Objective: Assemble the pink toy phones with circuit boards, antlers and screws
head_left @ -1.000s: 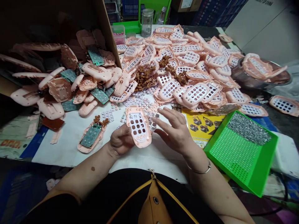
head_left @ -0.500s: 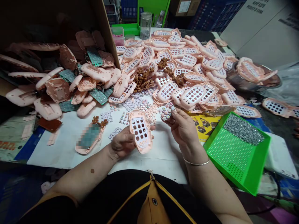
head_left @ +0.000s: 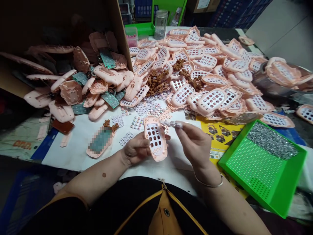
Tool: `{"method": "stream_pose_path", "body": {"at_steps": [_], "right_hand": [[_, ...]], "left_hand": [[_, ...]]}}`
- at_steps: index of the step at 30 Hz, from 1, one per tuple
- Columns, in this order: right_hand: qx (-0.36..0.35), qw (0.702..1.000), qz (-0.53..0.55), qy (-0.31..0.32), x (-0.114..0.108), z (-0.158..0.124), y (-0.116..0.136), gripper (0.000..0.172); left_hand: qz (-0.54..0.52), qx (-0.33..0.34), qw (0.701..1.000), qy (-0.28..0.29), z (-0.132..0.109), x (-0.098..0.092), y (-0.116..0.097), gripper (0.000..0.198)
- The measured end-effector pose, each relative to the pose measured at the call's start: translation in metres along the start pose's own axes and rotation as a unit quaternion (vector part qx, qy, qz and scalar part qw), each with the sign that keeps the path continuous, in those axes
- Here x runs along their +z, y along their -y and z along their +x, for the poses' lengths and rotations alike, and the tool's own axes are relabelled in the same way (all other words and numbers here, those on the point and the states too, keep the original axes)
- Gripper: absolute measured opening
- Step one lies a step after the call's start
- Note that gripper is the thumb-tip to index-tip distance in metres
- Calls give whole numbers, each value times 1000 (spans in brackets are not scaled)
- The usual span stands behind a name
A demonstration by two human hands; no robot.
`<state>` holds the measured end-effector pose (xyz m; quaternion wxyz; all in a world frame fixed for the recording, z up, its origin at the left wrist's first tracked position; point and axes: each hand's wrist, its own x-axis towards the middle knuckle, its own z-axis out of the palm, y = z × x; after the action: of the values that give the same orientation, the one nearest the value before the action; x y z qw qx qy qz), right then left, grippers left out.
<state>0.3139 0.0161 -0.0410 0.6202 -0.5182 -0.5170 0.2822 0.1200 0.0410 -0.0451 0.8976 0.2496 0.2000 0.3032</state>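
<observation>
My left hand [head_left: 137, 147] is closed around a pink plastic toy phone shell [head_left: 159, 156], its hollow inside facing up and rows of square key holes showing. Pinched between the thumb and fingers of my right hand [head_left: 195, 143] is a small white button pad [head_left: 173, 124], seen nearly edge-on by the upper right of the shell; whether they touch I cannot tell. More white button pads [head_left: 126, 138] lie on the white table sheet. To the left rests another pink shell [head_left: 94, 153] with brown antler-shaped pieces at its top; its middle is blurred out.
A large heap of pink shells [head_left: 210, 99] covers the back, with brown antler pieces [head_left: 156, 85] among them. At left, a cardboard box [head_left: 123, 36] holds pink parts and green circuit boards. A green tray [head_left: 285, 192] of small metal screws stands at right, near a metal bowl [head_left: 262, 83].
My right hand has turned the button pad from face-on to nearly edge-on and brought it closer to the shell. The whole view has shifted slightly; my left hand keeps its hold.
</observation>
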Motion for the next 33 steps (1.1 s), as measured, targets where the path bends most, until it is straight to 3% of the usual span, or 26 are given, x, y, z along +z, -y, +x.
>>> {"method": "stream_pose_path", "body": {"at_steps": [2, 4, 7, 13, 19, 25, 26, 28, 30, 33], "right_hand": [[-141, 981, -117, 55, 0, -5, 4, 28], [-262, 942, -180, 104, -1, -6, 6, 33], [-343, 902, -221, 140, -2, -5, 8, 35], [-360, 872, -280, 181, -1, -9, 11, 39], [-347, 854, -298, 249, -4, -6, 22, 29], [-377, 800, -382, 269, -1, -14, 24, 76], [-382, 789, -401, 267, 1, -16, 24, 75], [-387, 775, -429, 257, 6, -20, 25, 56], [-387, 780, -430, 239, 9, -23, 25, 41], [-396, 802, -395, 210, 11, -27, 26, 43]], "left_hand": [[2, 3, 1000, -8, 1, -2, 2, 66], [12, 11, 1000, -25, 3, -5, 4, 61], [18, 18, 999, -46, 3, -7, 6, 58], [36, 20, 999, -35, 4, -4, 4, 60], [-1, 7, 999, -38, 2, -4, 2, 50], [-55, 8, 997, -57, 1, 0, 0, 57], [-56, 16, 996, -68, 0, 0, 0, 58], [-41, 26, 995, -88, -1, -2, 0, 60], [-18, 25, 995, -90, -2, -3, 0, 68], [-2, 19, 998, -57, -3, -1, -2, 80]]}}
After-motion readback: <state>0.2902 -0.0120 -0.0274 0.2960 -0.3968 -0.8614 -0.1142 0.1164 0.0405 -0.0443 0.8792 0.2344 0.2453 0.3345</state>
